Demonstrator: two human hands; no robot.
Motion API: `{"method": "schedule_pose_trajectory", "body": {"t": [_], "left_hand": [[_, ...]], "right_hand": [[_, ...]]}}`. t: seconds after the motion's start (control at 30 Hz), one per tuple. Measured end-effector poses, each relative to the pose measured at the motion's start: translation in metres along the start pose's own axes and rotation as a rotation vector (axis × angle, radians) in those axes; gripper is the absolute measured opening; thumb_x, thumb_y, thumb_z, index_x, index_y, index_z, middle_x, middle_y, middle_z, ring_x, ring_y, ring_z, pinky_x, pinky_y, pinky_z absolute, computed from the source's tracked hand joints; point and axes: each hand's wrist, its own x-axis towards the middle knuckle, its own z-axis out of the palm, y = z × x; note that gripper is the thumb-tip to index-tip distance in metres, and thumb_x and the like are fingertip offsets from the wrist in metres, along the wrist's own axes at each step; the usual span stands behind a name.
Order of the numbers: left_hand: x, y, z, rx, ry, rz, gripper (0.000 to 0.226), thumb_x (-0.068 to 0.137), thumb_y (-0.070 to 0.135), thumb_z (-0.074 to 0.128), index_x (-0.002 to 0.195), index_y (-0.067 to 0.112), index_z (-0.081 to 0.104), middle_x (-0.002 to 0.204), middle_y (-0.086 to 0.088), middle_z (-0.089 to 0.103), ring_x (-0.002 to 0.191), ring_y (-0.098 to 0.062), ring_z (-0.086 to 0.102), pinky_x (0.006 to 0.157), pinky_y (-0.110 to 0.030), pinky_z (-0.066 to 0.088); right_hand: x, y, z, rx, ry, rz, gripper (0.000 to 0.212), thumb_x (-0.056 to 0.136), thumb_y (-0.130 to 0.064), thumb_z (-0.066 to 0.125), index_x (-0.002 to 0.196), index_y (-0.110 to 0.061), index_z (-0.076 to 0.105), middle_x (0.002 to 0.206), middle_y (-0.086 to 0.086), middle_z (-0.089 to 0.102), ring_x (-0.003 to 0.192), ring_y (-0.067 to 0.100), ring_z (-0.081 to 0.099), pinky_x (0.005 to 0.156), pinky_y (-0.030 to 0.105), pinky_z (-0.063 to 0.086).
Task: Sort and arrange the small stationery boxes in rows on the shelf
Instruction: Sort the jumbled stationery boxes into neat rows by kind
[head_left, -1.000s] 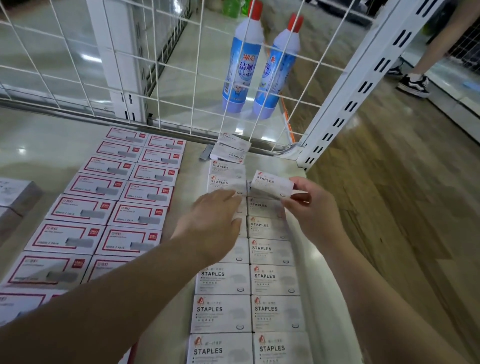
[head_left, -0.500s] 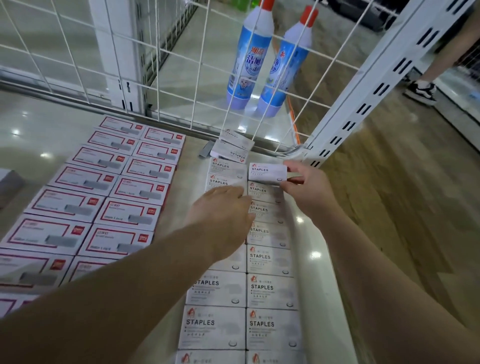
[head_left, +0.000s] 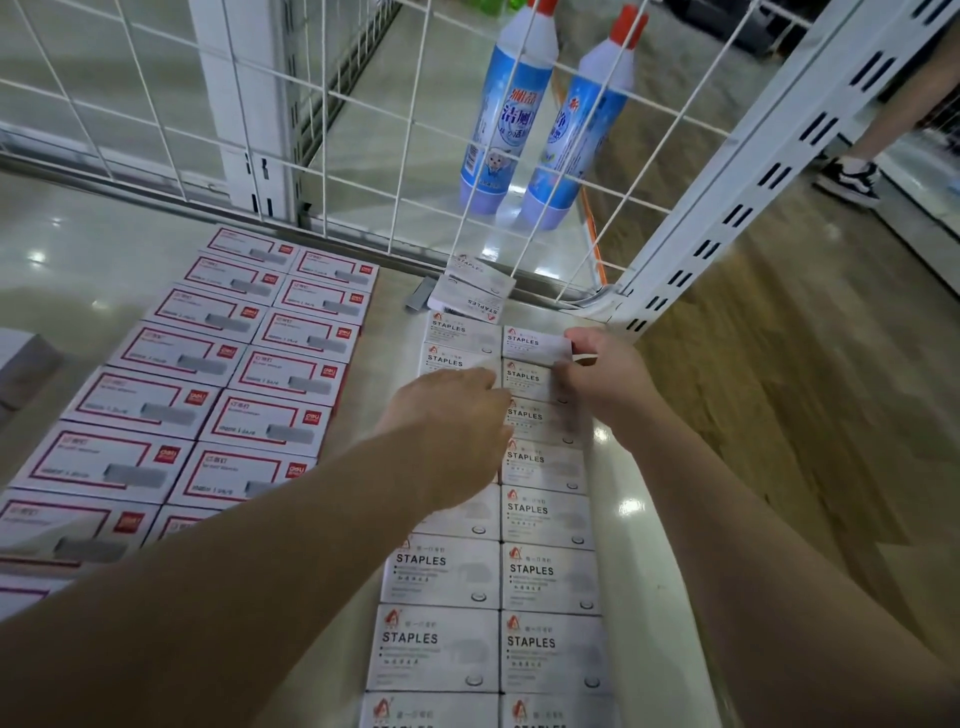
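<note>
Two columns of white STAPLES boxes (head_left: 550, 577) run down the pale shelf (head_left: 660, 571). My right hand (head_left: 602, 374) pinches one white STAPLES box (head_left: 532, 343) at the far end of the right column, low over the shelf. My left hand (head_left: 447, 421) lies palm down on boxes of the left column, fingers straight. Two loose STAPLES boxes (head_left: 475, 293) lie askew against the wire grid behind the columns. Red-framed boxes (head_left: 270, 421) fill two columns on the left.
A white wire grid (head_left: 363, 156) backs the shelf, and a slotted white upright (head_left: 727, 208) slants at the right corner. Two blue bottles (head_left: 519, 119) stand behind the grid. A small grey piece (head_left: 421, 299) lies beside the loose boxes. A person's sneaker (head_left: 852, 179) is at top right.
My right hand has carried its box forward and down to the far end of the right column. My left hand has stayed on the left column.
</note>
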Motion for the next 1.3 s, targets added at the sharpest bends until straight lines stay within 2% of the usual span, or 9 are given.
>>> {"method": "schedule_pose_trajectory", "body": {"t": [0.13,0.2,0.27,0.47,0.73,0.83,0.93,1.03,1.3], "left_hand": [[-0.001,-0.001,0.001,0.005,0.003,0.002,0.043,0.098,0.038,0.031,0.137,0.021,0.039,0.138,0.004,0.041,0.125,-0.015,0.041,0.102,-0.035,0.039],[0.0,-0.001,0.0,0.008,0.0,-0.001,0.043,0.098,0.038,0.031,0.137,0.021,0.039,0.138,0.004,0.04,0.125,-0.015,0.041,0.101,-0.036,0.04],[-0.001,-0.001,-0.001,0.007,-0.004,0.0,0.043,0.098,0.038,0.031,0.137,0.022,0.038,0.139,0.004,0.039,0.125,-0.015,0.041,0.101,-0.036,0.041],[-0.002,-0.002,-0.002,-0.004,-0.016,0.006,0.044,0.098,0.039,0.032,0.139,0.022,0.036,0.142,0.005,0.036,0.127,-0.015,0.039,0.102,-0.036,0.04],[-0.001,-0.008,-0.007,-0.046,-0.011,-0.044,0.043,0.099,0.036,0.03,0.14,0.022,0.035,0.147,0.006,0.032,0.133,-0.014,0.033,0.108,-0.034,0.032],[0.002,-0.019,-0.007,0.016,0.022,-0.125,0.043,0.099,0.034,0.032,0.138,0.019,0.036,0.146,0.001,0.033,0.133,-0.017,0.032,0.108,-0.035,0.029],[0.003,-0.027,-0.01,0.037,0.01,-0.142,0.045,0.099,0.032,0.032,0.142,0.017,0.031,0.151,-0.001,0.026,0.138,-0.019,0.025,0.112,-0.036,0.023],[0.001,-0.032,-0.011,0.015,-0.044,-0.116,0.05,0.1,0.032,0.029,0.147,0.015,0.019,0.156,0.0,0.013,0.142,-0.017,0.015,0.114,-0.033,0.015],[0.004,-0.041,-0.017,-0.028,-0.093,-0.106,0.049,0.099,0.036,0.03,0.145,0.02,0.026,0.154,0.006,0.018,0.137,-0.018,0.027,0.111,-0.04,0.028]], "right_hand": [[0.001,-0.004,0.002,0.001,0.009,0.022,0.042,0.091,-0.007,0.052,0.131,-0.016,0.051,0.101,-0.002,0.052,0.088,0.013,0.053,0.074,0.025,0.046],[0.001,-0.006,0.004,-0.005,0.009,-0.009,0.032,0.091,-0.009,0.051,0.121,-0.018,0.06,0.092,-0.003,0.057,0.081,0.015,0.055,0.073,0.029,0.049],[0.0,-0.009,0.005,-0.023,0.015,-0.021,0.023,0.092,-0.012,0.052,0.11,-0.018,0.066,0.097,0.002,0.064,0.084,0.02,0.059,0.077,0.033,0.051],[0.002,-0.01,0.008,-0.056,0.023,0.02,0.021,0.09,-0.013,0.053,0.102,-0.022,0.067,0.11,0.015,0.061,0.096,0.03,0.06,0.083,0.038,0.052],[0.004,-0.009,0.008,-0.11,-0.004,0.031,0.028,0.092,-0.01,0.048,0.112,-0.022,0.063,0.105,0.01,0.052,0.092,0.023,0.05,0.075,0.026,0.04],[0.004,-0.008,0.014,-0.155,0.066,0.047,0.04,0.092,-0.013,0.048,0.13,-0.024,0.053,0.135,0.013,0.042,0.119,0.027,0.045,0.093,0.033,0.043],[0.003,-0.012,0.02,-0.184,0.173,-0.008,0.043,0.091,-0.017,0.051,0.134,-0.02,0.049,0.134,0.015,0.043,0.125,0.028,0.04,0.104,0.039,0.037],[0.007,-0.019,0.022,-0.177,0.172,-0.049,0.042,0.09,-0.016,0.053,0.133,-0.015,0.05,0.129,0.013,0.049,0.121,0.026,0.045,0.101,0.036,0.038],[0.023,-0.045,0.032,-0.21,0.083,-0.116,0.038,0.09,-0.024,0.06,0.126,-0.013,0.056,0.126,0.007,0.057,0.115,0.019,0.052,0.087,0.023,0.036]]}}
